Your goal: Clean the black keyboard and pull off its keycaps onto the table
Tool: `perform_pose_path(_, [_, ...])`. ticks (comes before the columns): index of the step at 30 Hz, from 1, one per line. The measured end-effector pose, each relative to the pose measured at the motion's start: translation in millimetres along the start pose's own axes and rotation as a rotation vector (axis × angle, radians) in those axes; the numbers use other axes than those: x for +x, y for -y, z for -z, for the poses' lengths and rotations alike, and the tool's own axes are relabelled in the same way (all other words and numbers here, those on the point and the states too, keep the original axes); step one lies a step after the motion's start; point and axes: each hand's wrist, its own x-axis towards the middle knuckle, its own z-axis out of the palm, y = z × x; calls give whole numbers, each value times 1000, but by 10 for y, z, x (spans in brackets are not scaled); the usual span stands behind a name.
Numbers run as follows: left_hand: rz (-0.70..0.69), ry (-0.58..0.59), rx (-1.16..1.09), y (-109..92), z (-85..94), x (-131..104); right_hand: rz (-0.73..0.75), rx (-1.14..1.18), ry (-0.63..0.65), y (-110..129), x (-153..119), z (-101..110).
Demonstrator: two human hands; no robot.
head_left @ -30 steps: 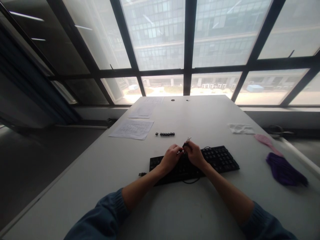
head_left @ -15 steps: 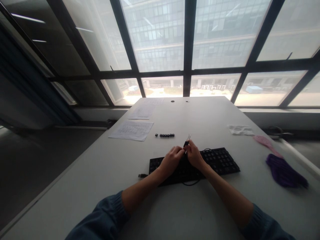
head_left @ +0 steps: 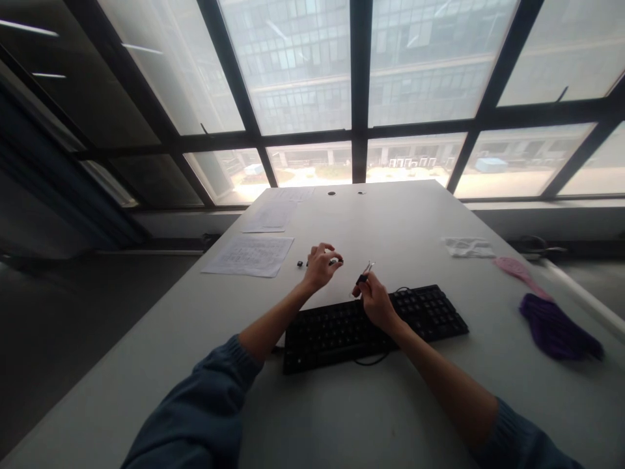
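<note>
My left hand [head_left: 322, 267] hovers over a row of black keycaps beyond the keyboard, thumb and index finger curled toward each other around a small dark keycap [head_left: 340, 262] at the row's right end. Most of that row lies behind the hand. One separate keycap [head_left: 299, 264] sits to the left of it. My right hand [head_left: 375, 303] is closed on a keycap puller [head_left: 362, 279] with a black handle and thin wire prongs pointing up. Beneath that hand lies the black keyboard [head_left: 327, 332], slightly tilted on the white table.
Printed sheets [head_left: 249, 255] lie at the table's left side. To the right are a white cloth [head_left: 469, 247], a pink brush-like object [head_left: 522, 273] and a purple cloth-like item [head_left: 556, 329]. A cable [head_left: 374, 361] loops at the keyboard's front edge. Windows stand behind the table.
My left hand has left the right hand and moved up and left to the keycap row. The right hand stays over the keyboard with the puller. The view has shifted slightly.
</note>
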Motion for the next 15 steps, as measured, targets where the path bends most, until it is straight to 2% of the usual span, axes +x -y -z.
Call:
perform_pose_path(4, [59,66,94,231,-230,273,2,15,13,-24,-2,-4])
perform_pose_path(8, [52,93,122,311,-368,288,-2,16,31,-29,3,-9])
perform_pose_path(12, [70,110,116,342,-387,260,5,20,46,-8,5,-7])
perform_pose_path(15, [71,101,95,402,-324,272,6,16,53,9,0,0])
